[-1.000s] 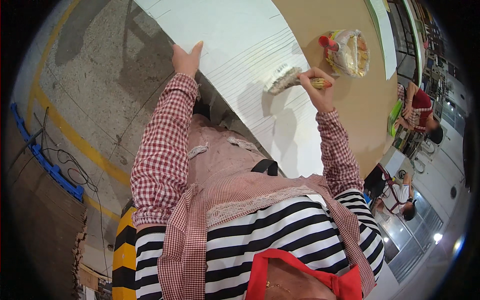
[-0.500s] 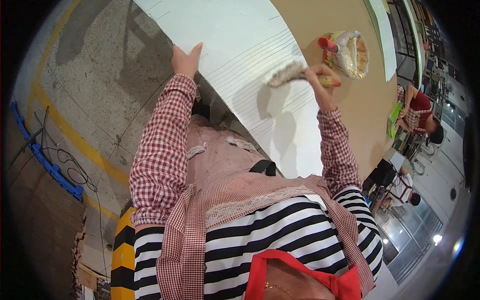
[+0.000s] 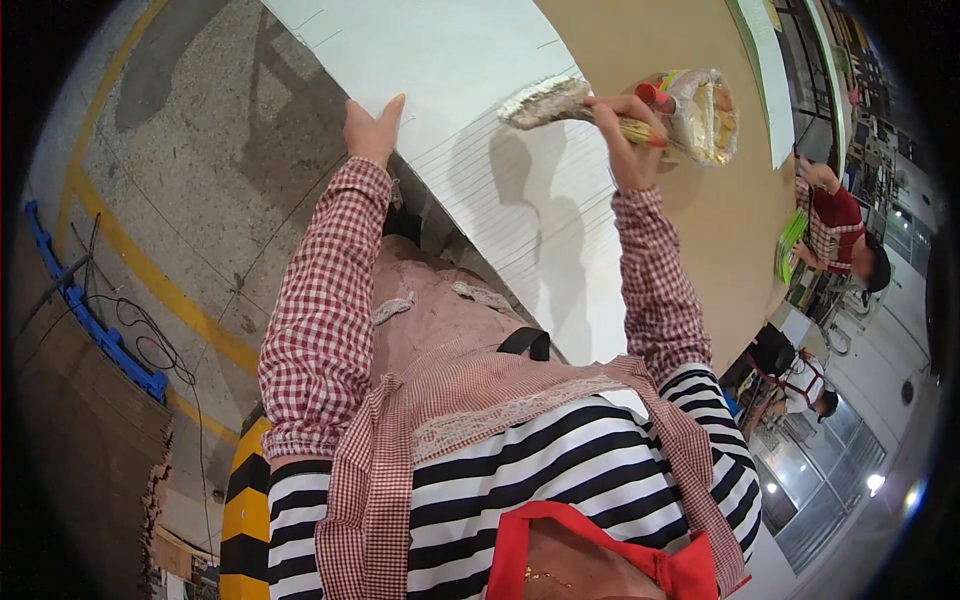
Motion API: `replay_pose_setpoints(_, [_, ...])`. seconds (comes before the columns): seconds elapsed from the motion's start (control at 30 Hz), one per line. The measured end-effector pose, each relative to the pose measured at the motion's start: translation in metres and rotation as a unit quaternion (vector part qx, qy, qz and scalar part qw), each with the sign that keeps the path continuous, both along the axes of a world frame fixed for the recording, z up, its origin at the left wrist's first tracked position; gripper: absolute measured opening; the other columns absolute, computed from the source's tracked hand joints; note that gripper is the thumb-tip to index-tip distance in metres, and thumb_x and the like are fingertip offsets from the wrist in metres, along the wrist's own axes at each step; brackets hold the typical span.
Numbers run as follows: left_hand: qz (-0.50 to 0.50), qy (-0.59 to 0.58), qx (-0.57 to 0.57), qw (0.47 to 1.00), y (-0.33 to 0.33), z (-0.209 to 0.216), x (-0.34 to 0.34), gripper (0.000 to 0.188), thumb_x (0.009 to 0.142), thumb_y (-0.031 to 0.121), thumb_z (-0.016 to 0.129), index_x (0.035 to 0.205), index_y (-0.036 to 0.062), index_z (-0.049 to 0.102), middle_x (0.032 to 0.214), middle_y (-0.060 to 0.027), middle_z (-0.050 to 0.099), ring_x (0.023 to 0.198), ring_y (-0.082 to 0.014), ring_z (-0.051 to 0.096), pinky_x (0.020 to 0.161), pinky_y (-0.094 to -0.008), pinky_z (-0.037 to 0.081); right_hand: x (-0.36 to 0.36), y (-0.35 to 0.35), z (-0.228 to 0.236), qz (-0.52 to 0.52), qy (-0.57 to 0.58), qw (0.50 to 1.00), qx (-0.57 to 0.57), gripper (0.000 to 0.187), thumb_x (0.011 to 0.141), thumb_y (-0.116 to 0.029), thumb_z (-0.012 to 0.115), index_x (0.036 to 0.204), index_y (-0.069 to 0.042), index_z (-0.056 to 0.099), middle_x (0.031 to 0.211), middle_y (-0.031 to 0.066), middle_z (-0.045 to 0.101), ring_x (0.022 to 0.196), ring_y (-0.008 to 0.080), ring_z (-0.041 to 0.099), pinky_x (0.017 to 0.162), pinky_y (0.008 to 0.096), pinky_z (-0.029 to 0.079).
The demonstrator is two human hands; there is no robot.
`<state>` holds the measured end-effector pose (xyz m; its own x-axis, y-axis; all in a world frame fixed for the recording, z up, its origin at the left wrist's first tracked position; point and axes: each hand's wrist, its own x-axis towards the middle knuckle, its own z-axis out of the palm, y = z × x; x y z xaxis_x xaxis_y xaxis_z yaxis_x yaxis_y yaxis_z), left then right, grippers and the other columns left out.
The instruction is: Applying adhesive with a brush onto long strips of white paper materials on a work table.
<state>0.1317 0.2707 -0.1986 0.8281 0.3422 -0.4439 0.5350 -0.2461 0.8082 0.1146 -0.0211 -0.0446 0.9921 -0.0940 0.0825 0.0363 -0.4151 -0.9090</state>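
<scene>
A large white sheet [image 3: 400, 50] with rows of thin dark lines lies over a brown board. My left hand [image 3: 372, 132] grips its left edge, thumb stretched over the top; the other fingers are mostly hidden at the edge. My right hand [image 3: 625, 130] is closed round the handle of a wide paintbrush [image 3: 550, 102] with pale, coated bristles. The bristles point left, over the lined part of the sheet, and I cannot tell whether they touch it. Just beyond that hand stands a plastic-lined tub [image 3: 712, 120] with a red cylindrical piece [image 3: 655, 98] at its near side.
The brown board [image 3: 690, 235] extends to the right, with a pale strip [image 3: 765, 80] along its far edge. Two people work at the right, one with green sheets [image 3: 792, 240]. At the left are a concrete floor [image 3: 210, 170], a blue rail [image 3: 95, 320] and loose black cable [image 3: 150, 350].
My right hand has moved up and slightly left with the paintbrush, its bristles now farther up the lined sheet. My left hand stays at the sheet's edge.
</scene>
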Motion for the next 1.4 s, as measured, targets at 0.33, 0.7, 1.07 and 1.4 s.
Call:
replay_pose_setpoints(0.33, [-0.004, -0.012, 0.018, 1.0, 0.004, -0.001, -0.003, 0.071, 0.074, 0.036, 0.076, 0.116, -0.011, 0.044, 0.114, -0.0274, 0.056, 0.106, -0.0368, 0.056, 0.09, -0.0419, 0.045, 0.004, 0.002, -0.005, 0.002, -0.005, 0.999, 0.033, 0.007, 0.083, -0.005, 0.064, 0.08, 0.002, 0.062, 0.083, 0.0073, 0.068, 0.071, 0.0074, 0.058, 0.067, 0.0214, 0.047])
replay_pose_setpoints(0.7, [-0.001, -0.007, 0.0, 1.0, 0.001, 0.006, -0.003, 0.069, 0.074, 0.035, 0.076, 0.115, -0.011, 0.045, 0.113, -0.0272, 0.057, 0.107, -0.0362, 0.057, 0.091, -0.041, 0.045, 0.0, -0.006, -0.016, -0.012, 0.013, 1.0, 0.016, 0.012, 0.081, -0.006, 0.065, 0.074, 0.003, 0.062, 0.072, 0.002, 0.063, 0.066, 0.0059, 0.055, 0.061, 0.0208, 0.045])
replay_pose_setpoints(1.07, [-0.001, 0.008, 0.002, 1.0, 0.001, 0.004, -0.002, 0.069, 0.075, 0.035, 0.076, 0.116, -0.0107, 0.044, 0.116, -0.0276, 0.055, 0.108, -0.0373, 0.056, 0.091, -0.0416, 0.045, 0.013, -0.002, -0.021, 0.009, -0.017, 1.0, 0.024, 0.009, 0.081, -0.005, 0.065, 0.078, 0.003, 0.064, 0.079, 0.0064, 0.068, 0.069, 0.0059, 0.057, 0.063, 0.0201, 0.047])
replay_pose_setpoints(1.4, [0.004, 0.001, 0.009, 1.0, -0.001, 0.008, -0.001, 0.068, 0.074, 0.035, 0.077, 0.114, -0.0108, 0.045, 0.112, -0.027, 0.058, 0.104, -0.0369, 0.058, 0.089, -0.041, 0.046, 0.016, -0.004, -0.028, -0.019, 0.019, 0.999, 0.029, 0.013, 0.081, -0.007, 0.067, 0.073, 0.002, 0.062, 0.072, 0.0009, 0.063, 0.066, 0.0049, 0.054, 0.06, 0.0199, 0.045])
